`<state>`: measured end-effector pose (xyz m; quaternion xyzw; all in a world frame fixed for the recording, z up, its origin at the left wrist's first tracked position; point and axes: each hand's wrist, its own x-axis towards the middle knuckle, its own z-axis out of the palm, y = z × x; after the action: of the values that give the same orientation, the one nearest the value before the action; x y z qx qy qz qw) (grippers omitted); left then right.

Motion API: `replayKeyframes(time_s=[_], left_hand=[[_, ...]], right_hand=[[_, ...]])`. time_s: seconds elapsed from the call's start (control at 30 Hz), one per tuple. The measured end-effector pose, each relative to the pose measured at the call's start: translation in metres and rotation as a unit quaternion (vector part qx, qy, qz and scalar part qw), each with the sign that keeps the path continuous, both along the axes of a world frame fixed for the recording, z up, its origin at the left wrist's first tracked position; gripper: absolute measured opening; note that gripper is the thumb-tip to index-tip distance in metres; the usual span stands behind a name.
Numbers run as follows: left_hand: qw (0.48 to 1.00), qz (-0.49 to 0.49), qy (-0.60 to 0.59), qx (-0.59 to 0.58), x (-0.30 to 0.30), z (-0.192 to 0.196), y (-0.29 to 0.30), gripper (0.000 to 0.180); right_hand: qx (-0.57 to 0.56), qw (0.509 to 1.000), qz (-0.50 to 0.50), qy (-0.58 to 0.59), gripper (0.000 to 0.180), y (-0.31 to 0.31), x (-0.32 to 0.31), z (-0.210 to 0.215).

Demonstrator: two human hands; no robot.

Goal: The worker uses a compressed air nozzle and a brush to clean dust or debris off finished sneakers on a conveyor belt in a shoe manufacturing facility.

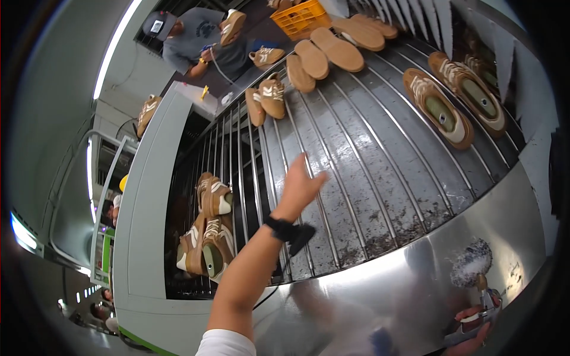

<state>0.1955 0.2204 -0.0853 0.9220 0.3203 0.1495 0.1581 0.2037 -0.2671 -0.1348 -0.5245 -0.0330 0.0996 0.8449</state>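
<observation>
My left hand (298,188) reaches over the metal rods of the conveyor (362,196), thumb and fingers apart, with nothing in it. A black strap device sits on its wrist. At the lower right, my right hand (477,339) is closed around a brush-like tool (472,266) with a metal fitting and a round, fuzzy black-and-white head. Two brown sneakers (439,113) with olive insides lie on the rods at the right. A brown shoe pair (272,98) stands beyond my left hand. Several brown sneakers (208,240) are to its left, at the grey housing's opening.
Several tan soles (337,50) lie at the far end, near an orange crate (301,18). Strip curtains (409,18) hang at the far right. A grey housing (145,207) borders the left; a shiny metal ledge (380,296) lies in front. Another person (205,44) holds a shoe.
</observation>
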Motion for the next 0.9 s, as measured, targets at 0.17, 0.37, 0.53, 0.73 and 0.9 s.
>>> replayKeyframes(time_s=[0.17, 0.37, 0.53, 0.73, 0.9], left_hand=[[0.889, 0.108, 0.21, 0.392, -0.164, 0.034, 0.086, 0.065], [0.841, 0.051, 0.341, 0.416, -0.226, 0.048, 0.151, 0.04], [0.894, 0.069, 0.257, 0.362, -0.213, 0.09, 0.133, 0.042], [0.98, 0.102, -0.159, -0.065, -0.198, 0.136, -0.003, 0.052], [0.906, 0.033, -0.224, -0.358, -0.232, 0.085, -0.111, 0.066]], right_hand=[[-0.028, 1.0, 0.007, 0.004, 0.055, 0.008, 0.002, -0.003], [-0.06, 0.998, -0.008, -0.014, 0.055, 0.003, 0.001, -0.002], [-0.077, 0.996, -0.042, -0.035, 0.054, 0.01, -0.001, 0.001], [-0.049, 0.996, -0.061, -0.042, 0.052, 0.01, -0.001, 0.004], [-0.004, 0.998, -0.054, -0.019, 0.054, 0.027, -0.001, 0.015]])
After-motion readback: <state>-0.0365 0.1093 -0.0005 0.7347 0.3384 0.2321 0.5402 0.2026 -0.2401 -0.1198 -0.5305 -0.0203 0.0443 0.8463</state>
